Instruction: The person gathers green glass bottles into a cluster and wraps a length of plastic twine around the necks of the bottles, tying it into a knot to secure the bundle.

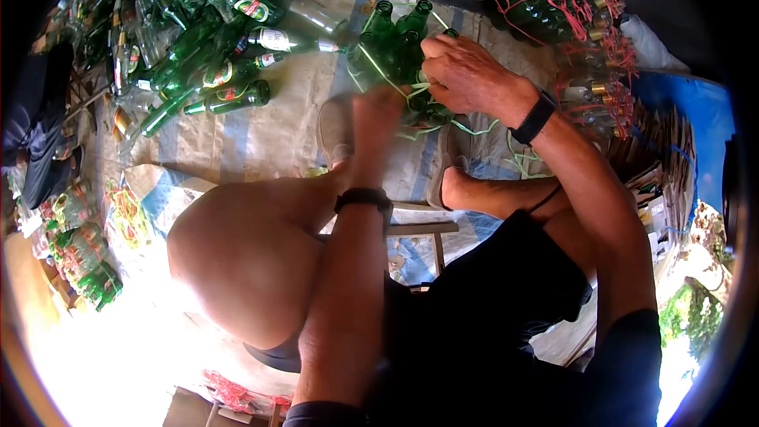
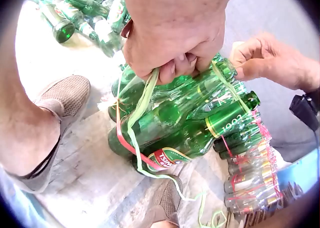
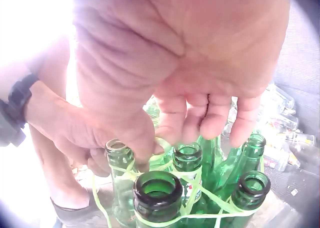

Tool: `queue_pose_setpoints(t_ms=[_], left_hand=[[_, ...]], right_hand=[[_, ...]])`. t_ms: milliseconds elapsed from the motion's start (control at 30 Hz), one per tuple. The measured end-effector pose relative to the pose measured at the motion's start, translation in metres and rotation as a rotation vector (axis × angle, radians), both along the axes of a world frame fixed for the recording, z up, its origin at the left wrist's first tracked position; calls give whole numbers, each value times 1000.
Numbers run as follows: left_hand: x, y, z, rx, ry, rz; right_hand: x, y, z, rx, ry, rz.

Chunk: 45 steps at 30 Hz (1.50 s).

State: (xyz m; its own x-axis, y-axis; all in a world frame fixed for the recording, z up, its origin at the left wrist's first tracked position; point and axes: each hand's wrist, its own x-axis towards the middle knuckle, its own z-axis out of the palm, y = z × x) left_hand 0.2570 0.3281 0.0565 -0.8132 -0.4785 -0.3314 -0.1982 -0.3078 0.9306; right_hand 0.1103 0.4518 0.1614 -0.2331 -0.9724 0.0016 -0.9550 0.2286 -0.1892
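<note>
Green glass bottles (image 1: 383, 32) stand in a bundle between the feet, with pale green string (image 2: 142, 102) around them. In the left wrist view, a red band (image 2: 131, 145) also crosses their lower part. My left hand (image 2: 175, 35) is above the bundle, its curled fingers gripping the green string. From the other side, my right hand (image 1: 474, 75) reaches to the bottle necks; in the right wrist view the thumb of my right hand (image 3: 180, 63) pinches string among them. Strands cross between the open bottle mouths (image 3: 157, 188). The palm hides part of the string there.
Loose bottles (image 1: 253, 8) lie piled at the upper left. Bundles tied with red string (image 1: 597, 87) stand at the upper right, near a blue panel (image 1: 688, 115). Feet in shoes (image 2: 65, 95) flank the bundle on a sheet (image 1: 269, 126). Green string trails by the right foot.
</note>
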Motion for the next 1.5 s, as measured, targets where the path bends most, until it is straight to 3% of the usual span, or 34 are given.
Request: queue_pose_setpoints(t_ms=[67, 167, 267, 367, 467, 533, 567, 667, 733, 967, 1067, 1133, 1267, 1333, 1500], left_hand=[[-1, -1, 9, -55, 0, -17], [2, 2, 16, 22, -1, 5], [2, 3, 18, 129, 17, 29], [2, 2, 3, -21, -12, -23], [-1, 2, -17, -131, 177, -40], [1, 4, -18, -21, 98, -18], [1, 4, -22, -21, 97, -18], [0, 4, -14, -216, 195, -24], [2, 4, 14, 48, -45, 0], [4, 2, 11, 14, -28, 6], [4, 0, 19, -45, -45, -5], [5, -2, 34, 48, -34, 16], [7, -5, 29, 65, 48, 18], [8, -8, 26, -169, -28, 44], [6, -16, 6, -303, 30, 38]], right_hand=[[-3, 4, 1, 31, -11, -18], [-12, 10, 7, 3, -27, -62], [-21, 16, 10, 121, -36, -172], [-27, 21, 0, 112, -79, -173], [-30, 22, -10, 105, -140, -177], [-38, 21, -21, 223, 105, 73], [-38, 21, -23, 224, 105, 73], [-30, 16, -21, 171, 33, -98], [-22, 10, -13, 60, -20, -262], [-32, 0, -33, 144, -64, -308], [-34, -4, -24, 131, -126, -229], [-30, -14, -1, 353, -382, -477], [-32, -15, 5, 325, -514, -554], [-35, -12, 7, 361, -576, -585], [-29, 1, -3, 250, -476, -575]])
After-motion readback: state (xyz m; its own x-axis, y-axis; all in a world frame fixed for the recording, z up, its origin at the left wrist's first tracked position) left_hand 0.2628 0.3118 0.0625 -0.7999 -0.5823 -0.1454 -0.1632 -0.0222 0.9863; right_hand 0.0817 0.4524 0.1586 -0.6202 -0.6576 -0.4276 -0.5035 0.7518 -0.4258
